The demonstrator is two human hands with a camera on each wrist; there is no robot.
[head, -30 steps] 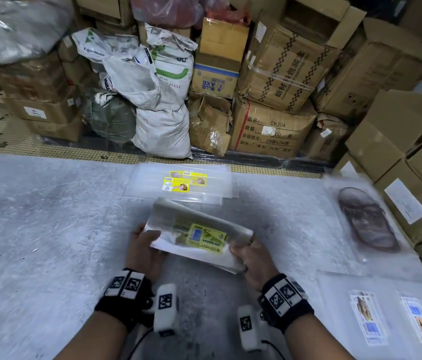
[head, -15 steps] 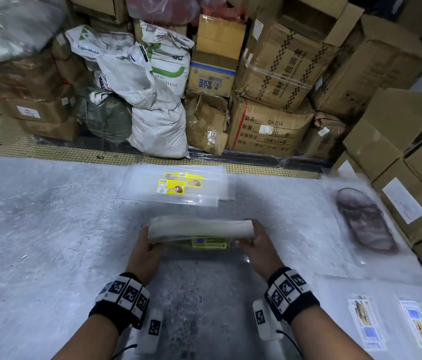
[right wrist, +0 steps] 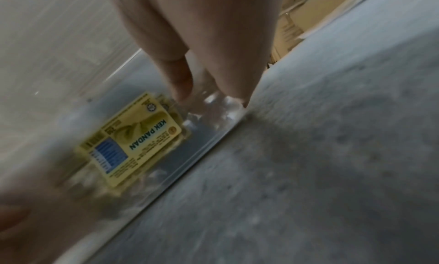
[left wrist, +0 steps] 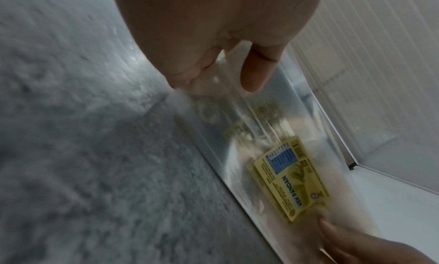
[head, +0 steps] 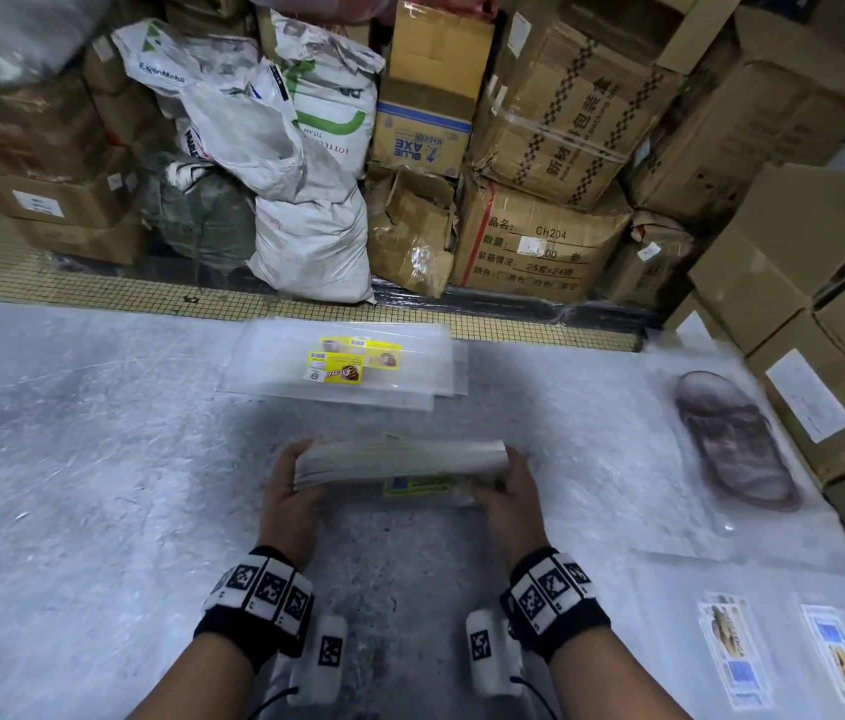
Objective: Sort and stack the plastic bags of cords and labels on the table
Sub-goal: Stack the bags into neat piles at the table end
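Stack of bags (head: 399, 459) stood on edge on the grey counter (head: 72, 459), near the front middle, held from both ends. Left hand (head: 288, 498) at the left end, thumb (left wrist: 255, 70) and fingers curled round the clear plastic, grip pinching the stack. Right hand (head: 506, 498) at the right end, thumb (right wrist: 180, 80) in front and fingers behind, grip likewise pinching the stack. Yellow label (head: 418, 485) reading KEK PANDAN showing through the front bag near the counter, clearer from both wrists (left wrist: 291, 179) (right wrist: 133, 138). Lower edge of the stack touching the counter, top edges level and facing up. Beyond it, well apart, a flat pile (head: 342, 366) of clear bags with yellow labels, lying near the far edge of the counter. At far right a bag with a brown coil (head: 737, 444), too blurred to say more. At near right, flat bags with white and blue labels (head: 784, 652). Behind the counter, white sacks (head: 306, 200) and cardboard boxes (head: 540, 236) piled on the floor.
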